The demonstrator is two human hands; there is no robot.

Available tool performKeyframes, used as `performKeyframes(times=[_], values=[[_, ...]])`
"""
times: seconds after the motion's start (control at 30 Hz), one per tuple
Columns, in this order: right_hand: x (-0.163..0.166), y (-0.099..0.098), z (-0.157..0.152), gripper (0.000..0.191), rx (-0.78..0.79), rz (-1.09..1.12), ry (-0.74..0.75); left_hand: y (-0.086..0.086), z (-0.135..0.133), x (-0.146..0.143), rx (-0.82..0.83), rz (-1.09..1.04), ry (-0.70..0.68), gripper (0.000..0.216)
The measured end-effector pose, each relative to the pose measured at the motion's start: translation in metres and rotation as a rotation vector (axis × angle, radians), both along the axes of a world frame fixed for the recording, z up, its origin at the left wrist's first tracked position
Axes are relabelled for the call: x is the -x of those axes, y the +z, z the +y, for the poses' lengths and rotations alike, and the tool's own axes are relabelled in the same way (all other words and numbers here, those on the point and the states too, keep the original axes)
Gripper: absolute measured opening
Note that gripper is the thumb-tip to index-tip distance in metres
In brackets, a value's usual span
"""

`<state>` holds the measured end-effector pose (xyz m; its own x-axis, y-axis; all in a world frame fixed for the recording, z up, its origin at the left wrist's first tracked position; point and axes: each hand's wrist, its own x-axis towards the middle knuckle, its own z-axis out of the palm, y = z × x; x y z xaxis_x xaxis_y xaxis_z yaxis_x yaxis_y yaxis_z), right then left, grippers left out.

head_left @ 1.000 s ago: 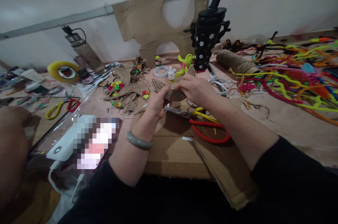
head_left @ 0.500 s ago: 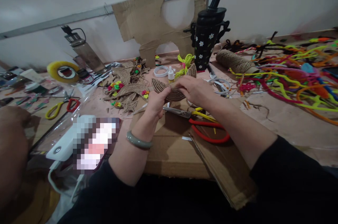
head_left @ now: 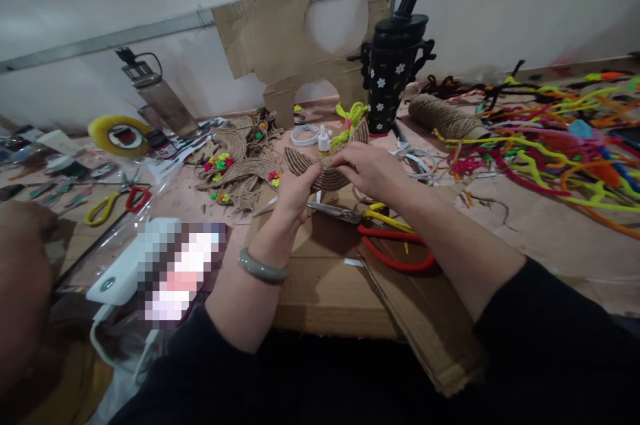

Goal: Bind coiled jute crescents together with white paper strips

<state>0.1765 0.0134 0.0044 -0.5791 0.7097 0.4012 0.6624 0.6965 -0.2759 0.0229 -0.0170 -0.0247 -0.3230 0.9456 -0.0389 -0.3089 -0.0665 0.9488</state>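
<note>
A crescent of coiled jute twine (head_left: pixel 299 161) is held up over the cardboard, its curved side down. My left hand (head_left: pixel 294 197) is closed on its left part, thumb on the front face. My right hand (head_left: pixel 374 170) pinches it at the upper middle with bent fingers, which hide part of it. Just below lie large scissors (head_left: pixel 336 212) with one red and one yellow handle. Behind the crescent stands a small white-capped glue bottle (head_left: pixel 323 139). Other twine pieces (head_left: pixel 253 170) with bright knots lie to the left.
Cardboard (head_left: pixel 330 318) lies under my hands. Behind are a black flowered tumbler (head_left: pixel 387 75), twine spool (head_left: pixel 445 117) and cut cardboard (head_left: pixel 273 31). Colourful cords (head_left: pixel 560 165) spread rightward. A power bank (head_left: pixel 127 258), a phone (head_left: pixel 187 271), smaller scissors (head_left: pixel 103 209) and another person's arm (head_left: pixel 25 265) are left.
The twine crescent and both my hands have shifted very slightly to the left. My grip on it looks the same.
</note>
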Motion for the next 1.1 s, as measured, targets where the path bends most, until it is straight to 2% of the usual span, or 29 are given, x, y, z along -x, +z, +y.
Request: performKeyframes(times=[0.7, 0.93, 1.1], values=[[-0.002, 0.004, -0.005, 0.015, -0.106, -0.047, -0.085, 0.003, -0.001, -0.001, 0.024, -0.013, 0.014, 0.025], [-0.004, 0.000, 0.001, 0.022, -0.092, 0.029, 0.009, -0.003, 0.001, 0.002, -0.024, 0.089, -0.032, 0.025], [-0.005, -0.006, 0.008, 0.021, 0.010, 0.012, 0.065, 0.002, -0.003, 0.000, -0.040, 0.209, -0.030, 0.023]])
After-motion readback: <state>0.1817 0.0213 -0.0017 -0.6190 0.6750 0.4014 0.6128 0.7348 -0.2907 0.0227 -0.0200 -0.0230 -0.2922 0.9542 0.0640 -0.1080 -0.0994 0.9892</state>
